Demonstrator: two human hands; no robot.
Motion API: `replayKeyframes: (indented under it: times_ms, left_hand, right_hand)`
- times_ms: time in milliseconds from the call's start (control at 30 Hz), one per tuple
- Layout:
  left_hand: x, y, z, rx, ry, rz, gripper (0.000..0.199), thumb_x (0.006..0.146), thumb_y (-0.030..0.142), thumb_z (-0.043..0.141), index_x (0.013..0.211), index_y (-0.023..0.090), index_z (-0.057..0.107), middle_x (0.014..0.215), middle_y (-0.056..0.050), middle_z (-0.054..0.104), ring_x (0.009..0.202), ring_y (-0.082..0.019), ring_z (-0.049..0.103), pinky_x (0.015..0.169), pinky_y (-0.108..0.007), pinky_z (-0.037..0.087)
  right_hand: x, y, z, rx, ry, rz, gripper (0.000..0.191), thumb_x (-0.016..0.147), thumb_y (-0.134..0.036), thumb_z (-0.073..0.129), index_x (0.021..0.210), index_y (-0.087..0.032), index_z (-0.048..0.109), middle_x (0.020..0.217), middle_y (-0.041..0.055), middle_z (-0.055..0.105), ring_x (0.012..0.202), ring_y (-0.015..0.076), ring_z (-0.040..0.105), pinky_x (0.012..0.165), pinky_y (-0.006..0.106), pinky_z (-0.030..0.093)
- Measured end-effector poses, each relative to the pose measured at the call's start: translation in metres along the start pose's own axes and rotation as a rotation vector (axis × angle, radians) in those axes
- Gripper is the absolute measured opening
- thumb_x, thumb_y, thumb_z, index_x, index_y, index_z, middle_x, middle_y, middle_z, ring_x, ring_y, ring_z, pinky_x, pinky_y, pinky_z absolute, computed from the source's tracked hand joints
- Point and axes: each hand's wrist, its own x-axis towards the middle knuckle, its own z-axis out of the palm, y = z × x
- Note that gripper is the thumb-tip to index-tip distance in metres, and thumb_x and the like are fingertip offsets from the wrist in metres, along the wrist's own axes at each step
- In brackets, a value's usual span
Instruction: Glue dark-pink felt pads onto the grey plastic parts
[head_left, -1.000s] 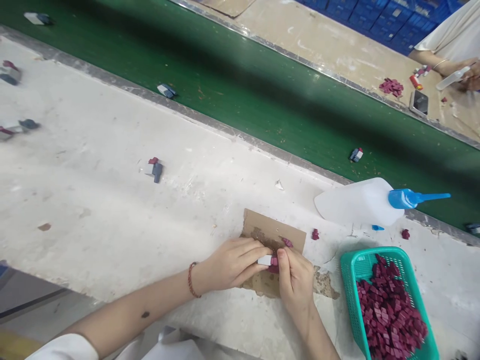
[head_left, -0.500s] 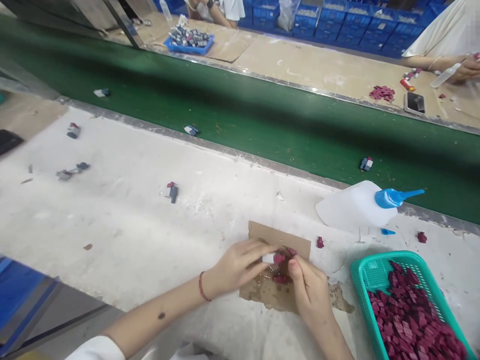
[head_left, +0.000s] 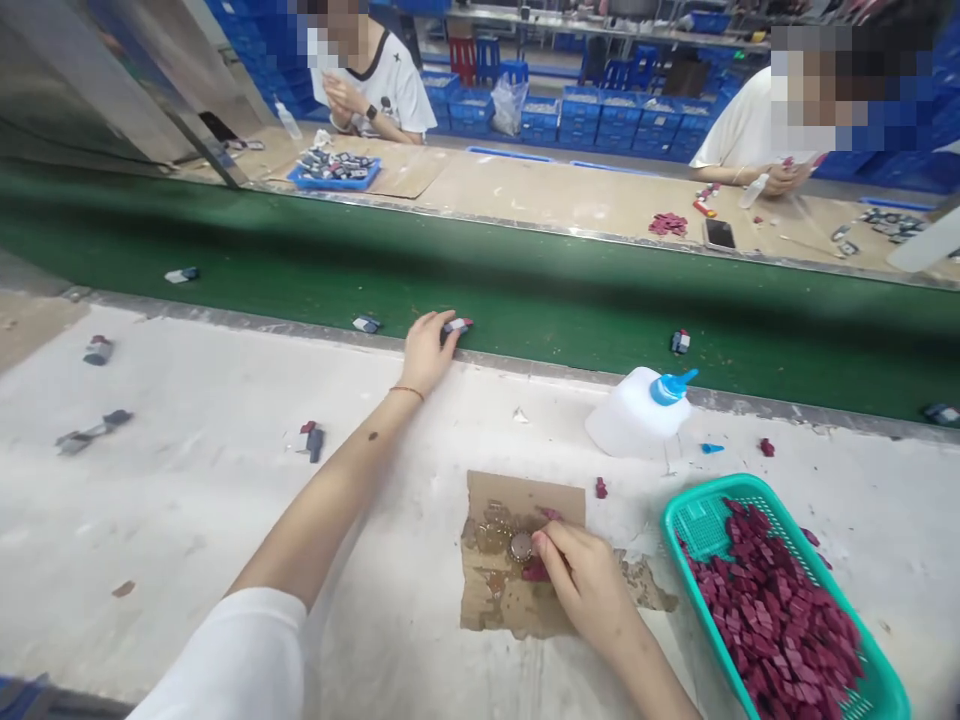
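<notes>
My left hand (head_left: 429, 350) reaches out over the near edge of the green conveyor belt (head_left: 570, 330). Between its thumb and fingers is a small grey, white and maroon plastic piece (head_left: 456, 326), at the belt's surface. My right hand (head_left: 585, 575) is closed in a pinch above a wet, stained cardboard sheet (head_left: 487, 495); whatever is in its fingertips is hidden. Right by those fingertips lies a small round metallic disc (head_left: 521, 546). Maroon plastic pieces (head_left: 535, 571) lie on the cardboard beneath and behind the fingers.
A green basket (head_left: 675, 515) of maroon pieces stands at the right. Behind it are a white bottle with a blue nozzle (head_left: 634, 412) and a loose blue cap (head_left: 712, 448). Assembled pieces (head_left: 312, 441) lie on the white table and belt. Two people sit across the belt.
My left hand has moved from the cardboard forward to the belt, carrying the grey, white and maroon piece. The right hand stays over the cardboard. My view has tilted up.
</notes>
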Motion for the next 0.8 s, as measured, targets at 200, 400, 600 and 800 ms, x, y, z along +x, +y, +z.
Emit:
replayKeyframes:
  times_ms: [200, 400, 600, 800]
  left_hand:
    - [-0.006, -0.026, -0.031, 0.238, 0.085, -0.064, 0.043, 0.091, 0.028, 0.050, 0.128, 0.006, 0.052, 0.148, -0.019, 0.040, 0.141, -0.045, 0.019, 0.115, -0.060, 0.013]
    - [-0.010, -0.040, -0.053, 0.342, 0.114, -0.266, 0.050, 0.091, 0.030, 0.051, 0.128, -0.003, 0.055, 0.133, -0.026, 0.047, 0.126, -0.046, 0.034, 0.104, -0.060, 0.027]
    - [-0.006, -0.028, -0.056, 0.242, 0.111, -0.239, 0.039, 0.093, 0.023, 0.045, 0.122, 0.000, 0.059, 0.119, -0.020, 0.056, 0.118, -0.036, 0.042, 0.107, -0.052, 0.025]
    - [-0.018, -0.013, -0.059, 0.022, 0.250, -0.331, 0.018, 0.094, 0.009, 0.038, 0.096, 0.012, 0.056, 0.087, -0.005, 0.054, 0.097, -0.023, 0.049, 0.099, -0.038, 0.035]
  right_hand:
    - [-0.002, -0.004, -0.025, 0.043, 0.078, 0.003, 0.037, 0.104, -0.027, 0.033, 0.076, -0.021, 0.057, 0.068, 0.0021, 0.067, 0.062, 0.0158, 0.064, 0.059, 0.025, 0.046]
    - [-0.033, 0.018, -0.092, -0.246, 0.314, 0.337, 0.022, 0.097, -0.026, 0.044, 0.092, -0.021, 0.065, 0.091, 0.0072, 0.071, 0.084, 0.0225, 0.067, 0.070, 0.032, 0.050]
    - [-0.076, 0.067, -0.124, -0.537, 0.026, 0.543, 0.020, 0.084, -0.020, 0.053, 0.086, -0.020, 0.073, 0.091, 0.0111, 0.074, 0.087, 0.0307, 0.066, 0.081, 0.044, 0.051]
    - [-0.071, 0.068, -0.121, -0.503, -0.029, 0.514, 0.020, 0.086, -0.021, 0.054, 0.081, -0.021, 0.073, 0.090, 0.0103, 0.073, 0.085, 0.0294, 0.068, 0.078, 0.042, 0.052]
